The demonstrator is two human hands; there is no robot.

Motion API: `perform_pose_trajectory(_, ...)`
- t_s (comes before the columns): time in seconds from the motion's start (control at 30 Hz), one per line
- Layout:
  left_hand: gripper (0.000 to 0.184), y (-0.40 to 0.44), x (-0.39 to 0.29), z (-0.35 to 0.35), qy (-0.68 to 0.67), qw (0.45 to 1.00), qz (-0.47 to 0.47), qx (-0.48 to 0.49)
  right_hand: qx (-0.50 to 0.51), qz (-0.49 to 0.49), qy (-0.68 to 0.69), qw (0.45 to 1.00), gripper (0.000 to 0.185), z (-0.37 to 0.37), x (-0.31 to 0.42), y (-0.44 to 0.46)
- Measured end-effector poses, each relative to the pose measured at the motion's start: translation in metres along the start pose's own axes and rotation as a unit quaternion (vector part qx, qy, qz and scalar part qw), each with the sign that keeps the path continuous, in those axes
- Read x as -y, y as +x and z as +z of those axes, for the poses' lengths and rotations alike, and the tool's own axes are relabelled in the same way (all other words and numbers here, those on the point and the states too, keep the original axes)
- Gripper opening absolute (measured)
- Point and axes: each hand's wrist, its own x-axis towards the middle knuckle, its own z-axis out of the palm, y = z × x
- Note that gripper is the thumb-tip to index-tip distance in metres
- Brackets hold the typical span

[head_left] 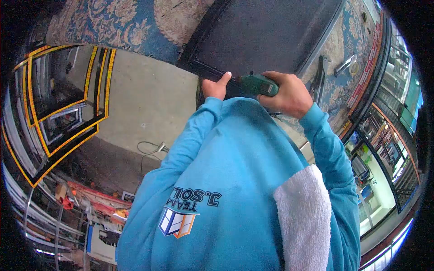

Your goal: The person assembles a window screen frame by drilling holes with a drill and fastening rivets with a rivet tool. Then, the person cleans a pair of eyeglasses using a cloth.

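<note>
A dark framed panel [266, 38] lies on a table covered with blue patterned carpet [131, 29]. My right hand [289, 93] is wrapped round a green power tool [258, 85], whose front end points left at the near edge of the panel's frame. Just left of the tool, my left hand [218, 87] rests at the frame's near edge with the thumb raised and apart; its other fingers are curled and partly hidden at the frame's edge. Whether they grip the frame cannot be made out.
Several black frames with yellow-and-red edging [68, 149] stand at the left. Right of the panel lie a dark clamp-like tool [320, 77], a silver tool [345, 65] and a tape roll [354, 68]. A cable [149, 147] lies on the floor. A white towel [305, 217] hangs over my shirt.
</note>
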Motion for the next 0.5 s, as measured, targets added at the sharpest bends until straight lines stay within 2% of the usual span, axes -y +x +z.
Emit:
perform_pose_trajectory(0.17, 0.057, 0.01, 0.018, 0.012, -0.038, 0.998, 0.046, -0.028, 0.004, -0.011, -0.017, 1.0, 0.053, 0.0, 0.003, -0.002)
perform_pose_trajectory(0.23, 0.055, 0.011, 0.018, 0.012, -0.004, 1.0, -0.008, -0.015, -0.001, -0.017, -0.021, 1.0, 0.052, 0.0, 0.002, -0.002)
perform_pose_trajectory(0.37, 0.057, 0.006, 0.011, 0.007, -0.013, 1.0, 0.019, -0.014, 0.005, -0.03, -0.067, 0.997, 0.053, 0.008, 0.003, -0.001)
perform_pose_trajectory(0.43, 0.072, -0.004, -0.013, -0.006, 0.012, 0.997, -0.061, 0.034, 0.003, -0.026, -0.057, 0.998, 0.054, 0.01, 0.004, 0.001)
perform_pose_trajectory(0.5, 0.073, -0.002, -0.009, -0.007, 0.007, 0.998, -0.059, 0.038, 0.004, -0.019, -0.043, 0.999, 0.054, 0.013, 0.006, -0.001)
